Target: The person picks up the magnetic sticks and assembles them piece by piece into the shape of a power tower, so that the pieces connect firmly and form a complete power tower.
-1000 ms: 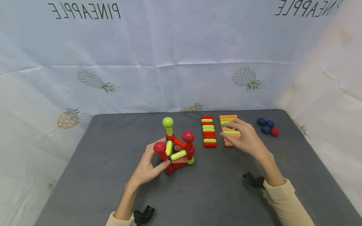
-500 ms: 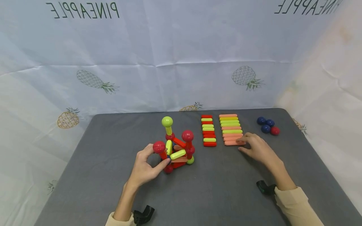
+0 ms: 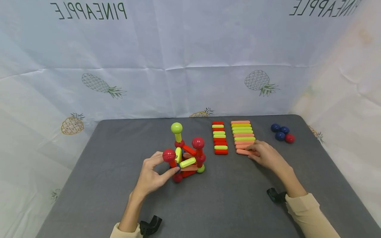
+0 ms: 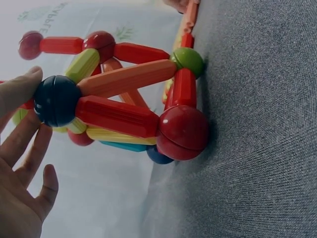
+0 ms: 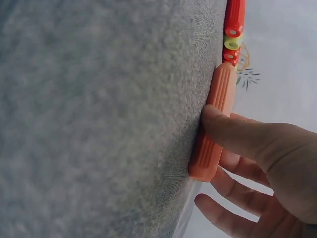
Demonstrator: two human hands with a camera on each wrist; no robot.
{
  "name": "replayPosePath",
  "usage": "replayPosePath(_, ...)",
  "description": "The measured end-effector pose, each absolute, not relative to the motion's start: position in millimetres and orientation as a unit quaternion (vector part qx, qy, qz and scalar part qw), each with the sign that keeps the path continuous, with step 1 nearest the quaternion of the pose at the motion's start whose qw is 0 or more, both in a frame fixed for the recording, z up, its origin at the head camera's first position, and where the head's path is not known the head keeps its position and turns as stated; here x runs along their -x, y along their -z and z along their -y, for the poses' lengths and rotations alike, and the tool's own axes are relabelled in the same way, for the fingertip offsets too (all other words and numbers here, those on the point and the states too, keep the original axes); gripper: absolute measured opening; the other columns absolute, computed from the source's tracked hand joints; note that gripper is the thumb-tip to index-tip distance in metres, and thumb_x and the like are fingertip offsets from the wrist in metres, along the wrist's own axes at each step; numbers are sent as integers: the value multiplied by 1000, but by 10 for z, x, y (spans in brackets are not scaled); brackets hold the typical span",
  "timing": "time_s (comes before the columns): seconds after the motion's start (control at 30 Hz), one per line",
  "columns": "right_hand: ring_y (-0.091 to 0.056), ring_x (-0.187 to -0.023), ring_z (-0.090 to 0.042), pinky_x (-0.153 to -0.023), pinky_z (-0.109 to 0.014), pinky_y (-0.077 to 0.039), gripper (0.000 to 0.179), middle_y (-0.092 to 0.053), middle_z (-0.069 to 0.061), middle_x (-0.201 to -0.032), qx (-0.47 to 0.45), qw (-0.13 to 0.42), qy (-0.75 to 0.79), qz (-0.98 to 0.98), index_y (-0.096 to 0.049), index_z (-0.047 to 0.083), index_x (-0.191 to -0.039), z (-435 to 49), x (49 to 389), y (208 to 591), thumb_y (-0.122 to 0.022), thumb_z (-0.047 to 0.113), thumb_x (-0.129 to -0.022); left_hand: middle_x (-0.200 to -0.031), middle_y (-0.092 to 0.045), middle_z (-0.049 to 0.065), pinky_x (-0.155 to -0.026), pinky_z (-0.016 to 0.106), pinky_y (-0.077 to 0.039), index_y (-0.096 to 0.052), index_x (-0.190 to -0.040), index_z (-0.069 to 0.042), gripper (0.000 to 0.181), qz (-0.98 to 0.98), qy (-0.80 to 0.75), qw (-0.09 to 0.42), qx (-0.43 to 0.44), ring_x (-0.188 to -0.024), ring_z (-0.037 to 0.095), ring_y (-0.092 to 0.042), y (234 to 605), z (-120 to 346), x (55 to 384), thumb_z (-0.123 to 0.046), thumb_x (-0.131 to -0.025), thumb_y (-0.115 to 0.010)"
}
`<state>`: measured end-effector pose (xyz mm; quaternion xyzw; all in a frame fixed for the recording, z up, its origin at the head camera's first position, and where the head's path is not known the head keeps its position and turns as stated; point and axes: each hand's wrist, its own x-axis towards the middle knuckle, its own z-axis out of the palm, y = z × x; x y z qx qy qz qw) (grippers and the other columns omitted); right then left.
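Observation:
A magnetic stick-and-ball structure (image 3: 188, 163) stands at mid-table, built of red, yellow-green and orange rods with red, green and dark blue balls. Three rods topped by balls rise from it. My left hand (image 3: 151, 177) holds its near left corner, thumb and a finger at a dark blue ball (image 4: 57, 100) in the left wrist view. To the right, my right hand (image 3: 266, 155) pinches the nearest orange magnetic rod (image 5: 225, 87) of a row, thumb on its near side. That rod lies slightly askew on the table. The fingertips behind it are partly hidden.
Long orange and yellow-green rods (image 3: 242, 129) lie side by side beyond the right hand. A column of shorter red and yellow-green rods (image 3: 219, 133) lies left of them. Several blue balls (image 3: 280, 136) and one red ball (image 3: 289, 138) sit at the right. A pineapple-print cloth (image 3: 178, 92) hangs behind the table.
My right hand has come from over the long rods down to the row's near end and taken hold of the last orange rod, tilting it slightly. The left hand keeps its place.

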<state>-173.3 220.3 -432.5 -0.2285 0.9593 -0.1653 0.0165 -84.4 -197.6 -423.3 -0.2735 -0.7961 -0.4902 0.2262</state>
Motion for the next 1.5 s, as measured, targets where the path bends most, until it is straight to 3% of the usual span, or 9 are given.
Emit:
replayPosePath(0.17, -60, -82, -21, -74, -42, -55, 21, -70, -11, -94, 240, -12, 180, -954, -73, 0, -109, -2187, 1686, 4251, -77, 5, -89, -96, -77, 4, -86, 22, -52, -77, -109, -8, 37, 802, 484, 221, 271, -93, 9, -64, 4234, 1975, 843, -1, -74, -87)
replayPosePath(0.27, -62, -81, -20, -73, -37, -57, 24, -70, -9, -94, 252, -70, 227, -938, -71, 1, -109, -2124, 1628, 4095, -78, 2, -86, -97, -77, 4, -86, 24, -52, -76, -110, -10, 37, 806, 482, 214, 269, -93, 10, -64, 4229, 1973, 841, -3, -76, -87)
replayPosePath(0.43, -66, -82, -10, -77, -16, -55, 30, -72, 0, -93, 303, -180, 339, -872, -70, 8, -103, -1872, 1508, 3698, -83, -3, -79, -98, -77, 3, -85, 26, -52, -76, -110, -12, 36, 809, 485, 204, 262, -92, 9, -64, 4214, 1977, 835, -3, -77, -86)
replayPosePath(0.57, -63, -85, -2, -79, -11, -51, 37, -70, 5, -89, 353, -220, 404, -815, -72, 12, -101, -1599, 1380, 3412, -85, -8, -73, -97, -77, 3, -84, 27, -53, -76, -109, -11, 34, 810, 484, 202, 263, -90, 10, -64, 4217, 1981, 834, -3, -77, -86)
replayPosePath(0.67, -63, -83, -3, -78, -14, -52, 37, -70, 4, -88, 384, -231, 427, -785, -73, 11, -101, -1384, 1280, 3266, -84, -8, -71, -97, -77, 2, -84, 26, -53, -77, -109, -12, 34, 811, 486, 196, 259, -90, 9, -64, 4212, 1983, 828, -4, -77, -86)
replayPosePath(0.93, -62, -85, -9, -77, -15, -49, 23, -70, -1, -95, 440, -258, 420, -751, -72, 9, -107, -821, 979, 3129, -79, 8, -84, -97, -77, 4, -82, 29, -54, -76, -110, -10, 36, 811, 481, 206, 261, -90, 10, -65, 4196, 1976, 823, -4, -76, -87)
replayPosePath(1.0, -63, -88, -11, -80, -19, -52, 26, -71, -2, -99, 452, -262, 410, -748, -71, 8, -108, -696, 914, 3157, -79, 7, -83, -97, -77, 4, -81, 28, -55, -76, -110, -9, 37, 811, 478, 210, 262, -90, 10, -65, 4195, 1976, 824, -4, -75, -88)
replayPosePath(1.17, -63, -88, -11, -74, -20, -55, 40, -70, -3, -102, 459, -255, 389, -757, -69, 9, -111, -475, 829, 3325, -82, -1, -75, -99, -77, 2, -82, 26, -54, -76, -111, -12, 38, 816, 478, 199, 257, -91, 9, -66, 4212, 1993, 823, -4, -76, -88)
replayPosePath(1.5, -64, -90, -10, -76, -18, -56, 36, -70, -2, -104, 440, -233, 368, -785, -69, 9, -112, -345, 872, 3620, -79, -1, -80, -103, -78, 2, -85, 29, -55, -76, -113, -15, 39, 815, 478, 193, 264, -94, 9, -68, 4226, 2009, 834, -5, -77, -87)
